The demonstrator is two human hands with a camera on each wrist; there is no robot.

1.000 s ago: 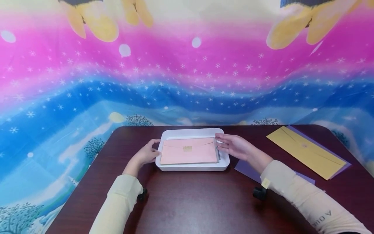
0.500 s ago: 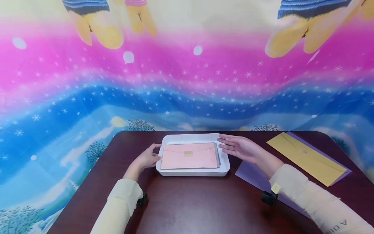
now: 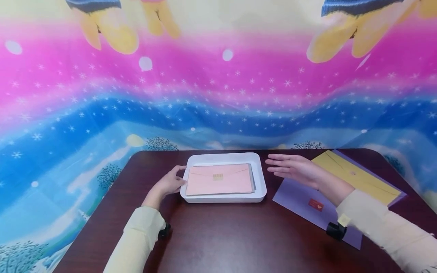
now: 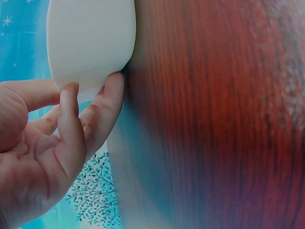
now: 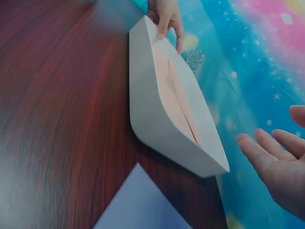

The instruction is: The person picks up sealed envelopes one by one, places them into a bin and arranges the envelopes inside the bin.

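Observation:
A shallow white tray sits mid-table with a pink envelope on top of a small stack inside it; a grey edge peeks out at the stack's right. My left hand holds the tray's left end. In the left wrist view its bent fingers touch the tray's outer wall. Fingers spread and nearly straight, my right hand is apart from the tray on the right, over a purple envelope with a red heart sticker. It holds nothing.
Farther right, a yellow envelope lies over another purple one. The dark wooden table has its back edge against a printed cloth backdrop. Cameras are strapped under both sleeves.
My right hand has drawn away from the tray's right end, moving right. More of the purple envelope, with its red sticker, now shows. My left hand stays at the tray's left end.

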